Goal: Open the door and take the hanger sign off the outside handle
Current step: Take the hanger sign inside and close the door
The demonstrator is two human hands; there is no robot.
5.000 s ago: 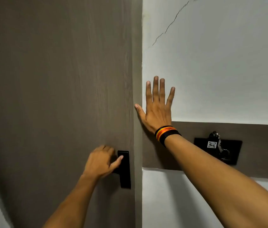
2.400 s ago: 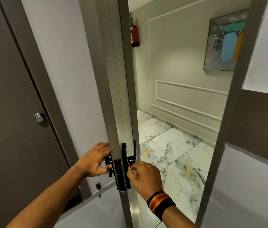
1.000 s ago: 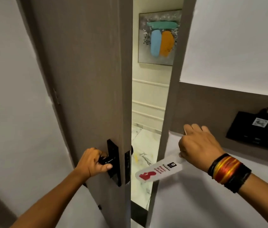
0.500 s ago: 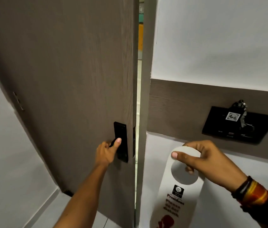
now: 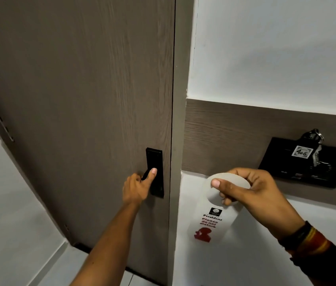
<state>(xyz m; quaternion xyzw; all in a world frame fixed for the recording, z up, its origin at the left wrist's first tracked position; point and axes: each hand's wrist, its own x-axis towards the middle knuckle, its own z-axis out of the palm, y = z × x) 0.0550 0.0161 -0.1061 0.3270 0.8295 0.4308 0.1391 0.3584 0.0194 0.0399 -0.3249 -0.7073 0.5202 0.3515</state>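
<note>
The door [image 5: 76,112] sits flush against its frame [image 5: 178,124] with no gap showing along the latch edge, so the way out looks shut. The left hand [image 5: 137,188] is curled around the inside handle [image 5: 145,175], thumb lying up against the black handle plate [image 5: 155,172]; that grip suits holding the latch or easing the door home, though which of the two cannot be told. The right hand [image 5: 251,193] grips the hanger sign [image 5: 214,209] at its rounded top, thumb across the front and fingers [image 5: 226,200] showing through the hanging hole, so the white card dangles freely with its printed end and red figure pointing down. It hangs in front of the white lower wall [image 5: 235,263], just right of the frame, near the dark wood band [image 5: 224,137] and touching neither. Pinching at the hole keeps the print clear and the card from bending. To the right, on that band, a black key holder [image 5: 286,162] carries a bunch of keys [image 5: 315,149] with a tag reading 406. Judging by this, the sign is off the outside handle and in hand, and the task seems all but done.
</note>
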